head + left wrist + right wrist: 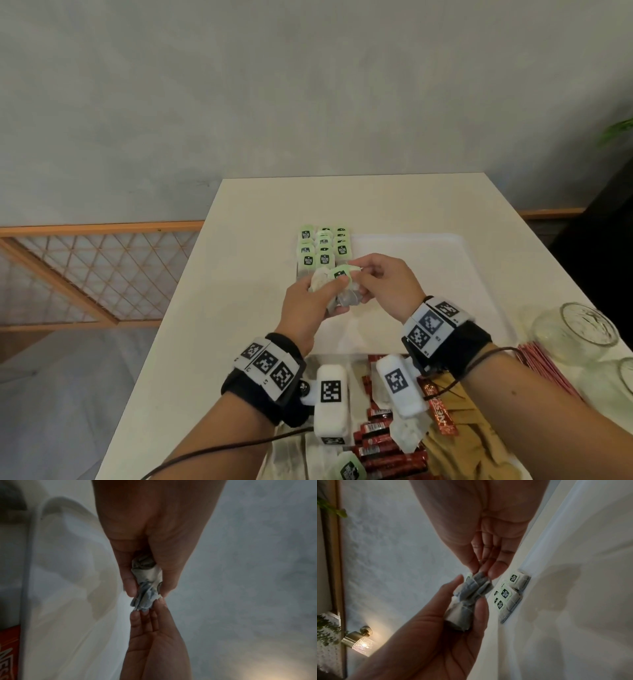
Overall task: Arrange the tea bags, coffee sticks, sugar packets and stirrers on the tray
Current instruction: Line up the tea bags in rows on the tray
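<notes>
Left hand point(310, 305) curled round a small bundle of tea bags point(342, 291), thumb on top, bundle lifted clear of the white tray point(479, 274). Right hand point(387, 284) pinching the top of the same bundle between thumb and fingertips point(498, 568); remaining fingers loosely bent. Both hands touching at the bundle, held above the tray's near-left part.

Green tag point(339, 274) on the held bundle, dark label with white lettering; wording too blurred to read. Bag paper grey-white, crumpled, string wrapped round it in the right wrist view.

Laid tea bags point(323, 245) in three short rows at the tray's far-left corner, just beyond the hands, overlapping one another. Same green tags with dark labels; two lines of white print, not legible with confidence.

Nearer than the tray: a second white container point(310, 363) holding red coffee sticks point(383, 442), one reading "NESCAFE" in part point(442, 414). Loose tea bags point(294, 452) at its left side, one green-tagged point(347, 467). Tan paper packets point(459, 442) at its right side.

Right of the tray: thin red stirrers point(544, 370) in a bunch on the table point(239, 240), and a clear glass jar point(579, 329) on its side just beyond them.

Wrist bands with black-and-white square markers on both forearms.
</notes>
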Tool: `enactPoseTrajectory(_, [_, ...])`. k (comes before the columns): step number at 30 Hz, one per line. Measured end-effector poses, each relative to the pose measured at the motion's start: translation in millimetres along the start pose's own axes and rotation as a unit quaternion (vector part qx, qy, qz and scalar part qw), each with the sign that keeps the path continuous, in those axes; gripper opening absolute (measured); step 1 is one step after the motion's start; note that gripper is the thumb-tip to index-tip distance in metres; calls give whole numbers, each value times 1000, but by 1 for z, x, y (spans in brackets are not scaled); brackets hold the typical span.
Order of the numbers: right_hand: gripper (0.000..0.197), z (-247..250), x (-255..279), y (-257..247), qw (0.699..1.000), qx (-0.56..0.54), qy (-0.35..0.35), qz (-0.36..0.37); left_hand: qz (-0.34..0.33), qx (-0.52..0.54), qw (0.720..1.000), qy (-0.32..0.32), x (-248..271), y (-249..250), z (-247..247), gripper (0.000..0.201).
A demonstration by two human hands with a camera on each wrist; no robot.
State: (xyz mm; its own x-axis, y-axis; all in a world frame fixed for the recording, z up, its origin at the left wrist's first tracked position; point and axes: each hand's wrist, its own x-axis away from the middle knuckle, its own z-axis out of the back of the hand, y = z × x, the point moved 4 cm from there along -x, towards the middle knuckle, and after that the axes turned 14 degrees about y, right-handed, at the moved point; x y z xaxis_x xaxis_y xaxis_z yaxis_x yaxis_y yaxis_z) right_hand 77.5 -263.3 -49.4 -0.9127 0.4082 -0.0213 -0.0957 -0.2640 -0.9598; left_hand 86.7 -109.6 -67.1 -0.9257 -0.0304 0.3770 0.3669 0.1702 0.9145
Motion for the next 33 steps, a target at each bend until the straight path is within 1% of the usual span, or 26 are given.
enactPoseTrajectory(3, [10,2,-1,2,998,55,28,24,-41,-33,998,47,-3,1,3,19])
enactPoseTrajectory(5, [7,7,-1,0,995,69,65,34,-68,-48,994,73,-5,3,6,16])
enactPoseTrajectory(9, [13,16,-4,0,986,95,129,39,-127,-94,982,100,-5,12,9,12])
enactPoseTrajectory(11, [16,15,-3,-2,983,120,127,49,-166,-133,973,94,-1,16,6,7])
enactPoseTrajectory(13, [16,9,2,-6,985,134,98,56,-205,-168,961,81,5,18,-1,4])
enactPoseTrajectory(15, [15,1,8,-11,989,117,71,57,-230,-187,953,71,9,19,-7,6])
enactPoseTrajectory(18, [14,-2,11,-16,995,70,57,43,-233,-178,955,55,10,19,-11,6])
enactPoseTrajectory(20, [13,-1,11,-19,996,56,50,38,-231,-166,958,48,7,21,-10,5])
enactPoseTrajectory(23, [8,1,10,-20,998,44,21,31,-217,-165,961,50,2,22,-7,4])
enactPoseTrajectory(25, [5,4,3,-18,997,62,24,41,-202,-162,965,51,-3,21,-5,4])
enactPoseTrajectory(27, [9,8,-7,-13,993,101,32,57,-188,-156,968,47,-7,19,-4,5])
enactPoseTrajectory(28, [9,8,-11,-10,992,111,25,56,-181,-153,971,43,-10,18,-3,3])
enactPoseTrajectory(31, [10,3,-19,0,993,117,0,33,-161,-145,976,36,-17,13,1,4])
enactPoseTrajectory(33, [11,-1,-23,12,994,110,-6,7,-144,-138,979,43,-22,9,6,9])
